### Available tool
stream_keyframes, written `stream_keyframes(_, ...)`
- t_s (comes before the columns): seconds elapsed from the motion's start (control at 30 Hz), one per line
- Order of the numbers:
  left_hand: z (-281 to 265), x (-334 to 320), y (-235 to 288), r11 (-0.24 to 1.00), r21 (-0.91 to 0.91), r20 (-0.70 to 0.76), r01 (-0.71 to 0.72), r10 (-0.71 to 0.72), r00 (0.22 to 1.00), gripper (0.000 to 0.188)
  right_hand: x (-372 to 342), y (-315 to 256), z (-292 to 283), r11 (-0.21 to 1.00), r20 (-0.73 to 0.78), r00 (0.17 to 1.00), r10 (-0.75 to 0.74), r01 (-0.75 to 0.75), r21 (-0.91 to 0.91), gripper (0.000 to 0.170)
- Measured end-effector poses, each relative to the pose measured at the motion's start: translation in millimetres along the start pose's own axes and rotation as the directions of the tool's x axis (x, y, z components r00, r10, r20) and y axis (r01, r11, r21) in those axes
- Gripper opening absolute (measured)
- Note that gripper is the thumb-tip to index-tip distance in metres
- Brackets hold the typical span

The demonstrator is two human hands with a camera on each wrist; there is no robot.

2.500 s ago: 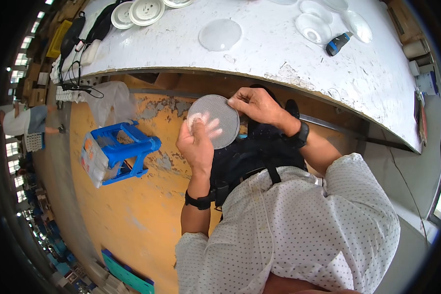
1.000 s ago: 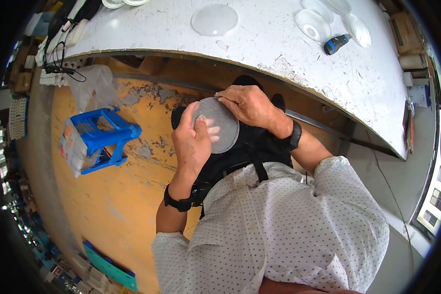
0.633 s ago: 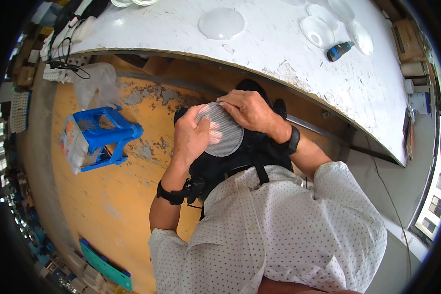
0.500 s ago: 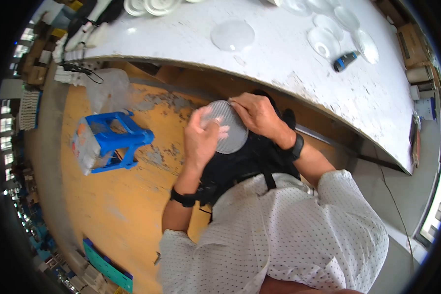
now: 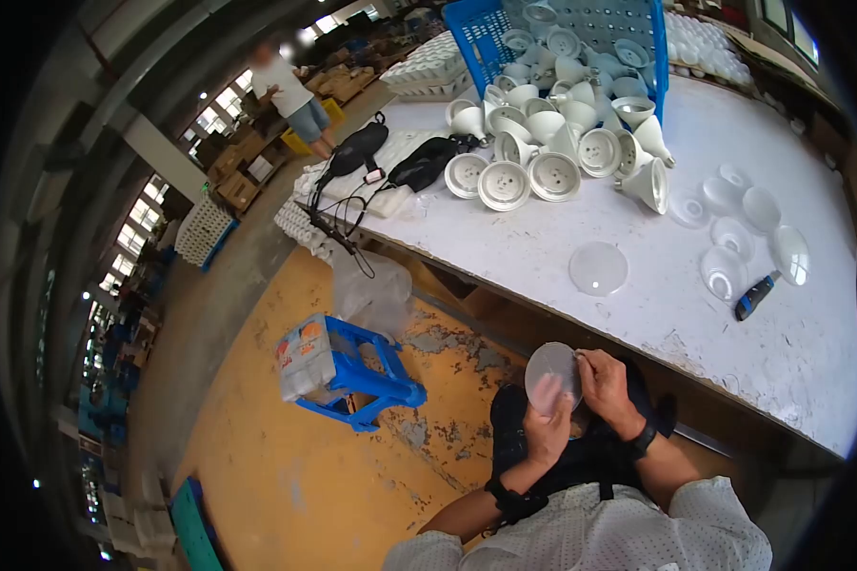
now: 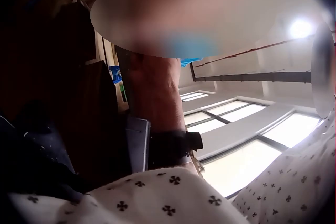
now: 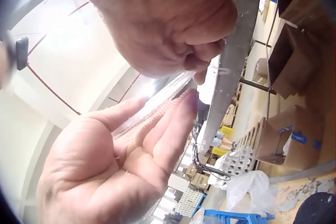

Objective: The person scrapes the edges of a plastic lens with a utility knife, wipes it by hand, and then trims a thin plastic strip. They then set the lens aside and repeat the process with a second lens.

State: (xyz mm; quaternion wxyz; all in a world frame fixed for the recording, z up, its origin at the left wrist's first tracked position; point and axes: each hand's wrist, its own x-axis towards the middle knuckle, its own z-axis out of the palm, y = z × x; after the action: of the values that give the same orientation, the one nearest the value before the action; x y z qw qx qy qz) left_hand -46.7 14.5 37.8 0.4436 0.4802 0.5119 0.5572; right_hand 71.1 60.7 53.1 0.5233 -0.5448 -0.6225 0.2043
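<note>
Both hands hold a thin translucent round disc [image 5: 546,364] over the lap, off the table's front edge. The left hand [image 5: 548,433] grips its lower left part, thumb on the near side and fingers showing through from behind. At the upper right rim the right hand [image 5: 607,388] pinches the edge. The right wrist view shows the disc [image 7: 149,106] nearly edge-on, between the thumb and fingers of the left hand [image 7: 113,166], with curled fingers of the right hand [image 7: 168,24] at its far end. A blurred disc [image 6: 210,8] crosses the top of the left wrist view, hiding fingers.
On the white table [image 5: 657,324] lie another disc [image 5: 598,268], several clear covers [image 5: 724,273], a blue-black tool [image 5: 756,297], many white cups [image 5: 554,176], a blue basket [image 5: 468,38] and black cables [image 5: 348,224]. A blue stool [image 5: 362,371] stands on the floor left of the person.
The head view has swung up and left, bringing the basket and cups into sight. Both hands still hold the disc; the left fingers, blurred and spread half a second ago, now lie against it.
</note>
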Motion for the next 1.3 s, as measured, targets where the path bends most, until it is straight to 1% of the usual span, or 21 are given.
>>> stream_keyframes(0.03, 2, 2, 5, 1.0, 0.0, -0.011, -0.002, 0.002, 1.0, 0.043, -1, 1, 2, 1.0, 0.009, 1.0, -0.006, 0.006, 0.004, 0.012)
stream_keyframes(0.1, 5, 4, 11, 0.994, 0.047, -0.004, 0.098, -0.098, 0.995, 0.037, -1, 1, 3, 0.999, -0.015, 0.999, 0.041, -0.041, 0.012, 0.013)
stream_keyframes(0.13, 4, 5, 1, 0.991, 0.134, -0.003, 0.003, -0.003, 1.0, 0.034, -2, 2, 3, 0.999, -0.009, 0.999, 0.038, -0.038, 0.016, 0.013)
stream_keyframes(0.27, 1, 12, -7, 0.992, 0.12, 0.023, 0.035, -0.038, 0.999, 0.032, -2, 5, 2, 0.999, -0.028, 0.998, 0.052, -0.052, 0.015, 0.014)
stream_keyframes(0.33, 1, 14, 1, 0.993, -0.011, 0.058, 0.115, -0.114, 0.992, 0.033, -2, 6, 2, 0.999, -0.033, 0.998, 0.049, -0.049, 0.015, 0.015)
stream_keyframes(0.37, 0, 15, -2, 0.993, -0.01, 0.055, 0.115, -0.114, 0.992, 0.033, -2, 6, 1, 0.998, -0.024, 0.998, 0.064, -0.063, 0.016, 0.015)
stream_keyframes(0.43, -1, 18, -9, 0.968, -0.136, 0.114, 0.209, -0.195, 0.974, 0.033, -1, 6, 0, 0.997, -0.013, 0.997, 0.075, -0.075, 0.019, 0.015)
stream_keyframes(0.57, -2, 19, -1, 0.954, -0.173, 0.127, 0.247, -0.227, 0.966, 0.033, -2, 8, -1, 0.995, 0.03, 0.995, 0.097, -0.097, -0.014, 0.016)
stream_keyframes(0.63, -3, 20, 10, 0.978, -0.018, 0.113, 0.207, -0.203, 0.973, 0.033, -4, 11, -1, 0.995, 0.041, 0.994, 0.099, -0.099, -0.022, 0.016)
stream_keyframes(0.7, -5, 20, -6, 0.984, 0.006, 0.135, 0.18, -0.18, 0.974, 0.033, -5, 14, 1, 0.999, 0.003, 0.999, 0.037, -0.037, -0.027, 0.016)
stream_keyframes(0.77, -6, 21, -20, 0.988, 0.031, 0.158, 0.152, -0.155, 0.975, 0.034, -4, 17, 1, 0.999, -0.002, 0.999, 0.053, -0.053, -0.007, 0.016)
stream_keyframes(0.83, -2, 18, -6, 0.947, -0.142, 0.182, 0.289, -0.262, 0.948, 0.035, -4, 15, 1, 0.997, 0.001, 0.997, 0.079, -0.079, 0.011, 0.016)
stream_keyframes(0.87, -2, 17, -7, 0.946, -0.142, 0.181, 0.291, -0.264, 0.947, 0.035, -2, 13, -1, 0.998, 0.005, 0.998, 0.068, -0.068, 0.015, 0.016)
stream_keyframes(0.97, -2, 14, -10, 0.952, -0.118, 0.191, 0.284, -0.259, 0.947, 0.033, 1, 13, -3, 0.999, 0.009, 1.0, 0.029, -0.03, 0.019, 0.014)
stream_keyframes(1.03, -2, 9, -4, 0.974, -0.058, 0.17, 0.22, -0.208, 0.963, 0.031, 0, 12, -6, 1.0, 0.012, 1.0, 0.009, -0.009, 0.015, 0.014)
stream_keyframes(1.07, -3, 8, 0, 0.973, -0.058, 0.171, 0.223, -0.21, 0.963, 0.031, 1, 9, -8, 1.0, 0.032, 0.999, 0.001, -0.001, 0.004, 0.013)
stream_keyframes(1.13, -5, 8, 18, 0.959, 0.023, 0.219, 0.281, -0.279, 0.935, 0.029, 0, 8, -11, 1.0, 0.054, 0.999, -0.005, 0.005, -0.008, 0.012)
stream_keyframes(1.17, -6, 8, 12, 0.959, 0.023, 0.219, 0.281, -0.279, 0.935, 0.029, 0, 8, -12, 0.999, 0.053, 0.997, -0.047, 0.049, -0.023, 0.011)
stream_keyframes(1.2, -10, 7, 0, 0.965, 0.104, 0.255, 0.241, -0.26, 0.931, 0.029, 0, 9, -13, 0.995, 0.053, 0.994, -0.091, 0.093, -0.038, 0.011)
stream_keyframes(1.23, -13, 8, -10, 0.963, 0.184, 0.292, 0.198, -0.245, 0.924, 0.029, 0, 9, -13, 0.995, 0.053, 0.994, -0.091, 0.093, -0.038, 0.011)
stream_keyframes(1.3, -20, 11, -21, 0.967, 0.171, 0.319, 0.187, -0.234, 0.919, 0.028, -1, 9, -14, 0.993, 0.077, 0.99, -0.116, 0.118, -0.023, 0.011)
